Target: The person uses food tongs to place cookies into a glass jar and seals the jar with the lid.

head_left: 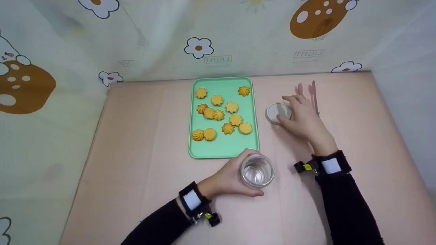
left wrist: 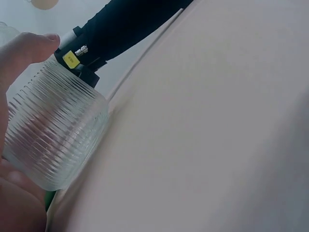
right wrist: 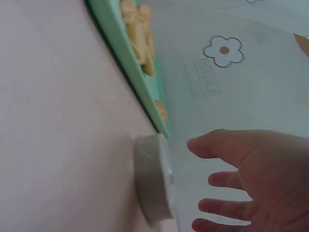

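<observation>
My left hand (head_left: 231,177) holds a clear ribbed glass jar (head_left: 257,172), its open mouth facing up in the head view and nothing inside. The left wrist view shows the thumb along the side of the jar (left wrist: 58,125). A round white lid (head_left: 276,114) lies on the table to the right of the green tray. Over the lid's right side hovers my right hand (head_left: 305,119), fingers spread and relaxed. In the right wrist view a gap shows between the fingertips and the lid (right wrist: 150,179).
The green tray (head_left: 223,149) holds several flower-shaped cookies (head_left: 217,100), some touching each other. Pink tongs (head_left: 314,93) lie behind my right hand, partly hidden by it. A printed curtain (head_left: 153,41) borders the table (head_left: 136,136) at the back and left.
</observation>
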`<state>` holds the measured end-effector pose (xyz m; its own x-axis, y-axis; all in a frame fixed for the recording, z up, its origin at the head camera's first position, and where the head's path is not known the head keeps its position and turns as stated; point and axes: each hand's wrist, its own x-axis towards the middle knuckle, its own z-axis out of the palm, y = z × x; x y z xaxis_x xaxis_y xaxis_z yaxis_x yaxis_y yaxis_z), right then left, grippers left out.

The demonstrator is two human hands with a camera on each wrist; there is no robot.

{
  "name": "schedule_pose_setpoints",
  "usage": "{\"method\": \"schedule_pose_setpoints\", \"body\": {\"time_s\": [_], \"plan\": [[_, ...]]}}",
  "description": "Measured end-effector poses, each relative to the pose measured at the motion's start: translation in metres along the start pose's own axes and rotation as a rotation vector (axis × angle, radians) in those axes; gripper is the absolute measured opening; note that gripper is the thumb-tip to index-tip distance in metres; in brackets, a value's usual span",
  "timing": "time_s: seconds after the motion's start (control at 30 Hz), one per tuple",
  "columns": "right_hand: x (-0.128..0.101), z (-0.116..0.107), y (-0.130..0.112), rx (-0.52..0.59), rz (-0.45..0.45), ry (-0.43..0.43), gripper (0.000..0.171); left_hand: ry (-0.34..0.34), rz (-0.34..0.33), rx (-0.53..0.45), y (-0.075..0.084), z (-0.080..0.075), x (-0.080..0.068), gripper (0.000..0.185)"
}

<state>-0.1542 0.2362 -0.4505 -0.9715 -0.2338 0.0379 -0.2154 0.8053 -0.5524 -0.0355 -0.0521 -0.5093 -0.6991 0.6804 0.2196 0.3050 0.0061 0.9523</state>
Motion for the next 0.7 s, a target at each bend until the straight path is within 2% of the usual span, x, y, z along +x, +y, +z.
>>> {"method": "schedule_pose_setpoints", "body": {"time_s": [0.13,0.27,0.4,0.5,0.7], "plan": [[-0.003,-0.018,0.007,0.004,0.085,0.086,0.067,-0.002,-0.009,-0.02,0.001,0.0,0.0,0.093],[-0.009,-0.03,0.02,0.006,0.227,0.121,0.07,-0.011,-0.015,-0.043,0.001,0.0,0.0,0.093],[-0.014,-0.036,0.035,-0.02,0.358,0.069,0.083,-0.012,-0.012,-0.066,0.0,0.001,-0.001,0.095],[-0.017,-0.037,0.042,-0.051,0.417,0.017,0.093,-0.006,-0.013,-0.081,-0.001,0.001,-0.001,0.095],[-0.016,-0.033,0.042,-0.064,0.414,-0.067,0.099,0.005,-0.026,-0.091,0.0,0.0,-0.003,0.093]]}}
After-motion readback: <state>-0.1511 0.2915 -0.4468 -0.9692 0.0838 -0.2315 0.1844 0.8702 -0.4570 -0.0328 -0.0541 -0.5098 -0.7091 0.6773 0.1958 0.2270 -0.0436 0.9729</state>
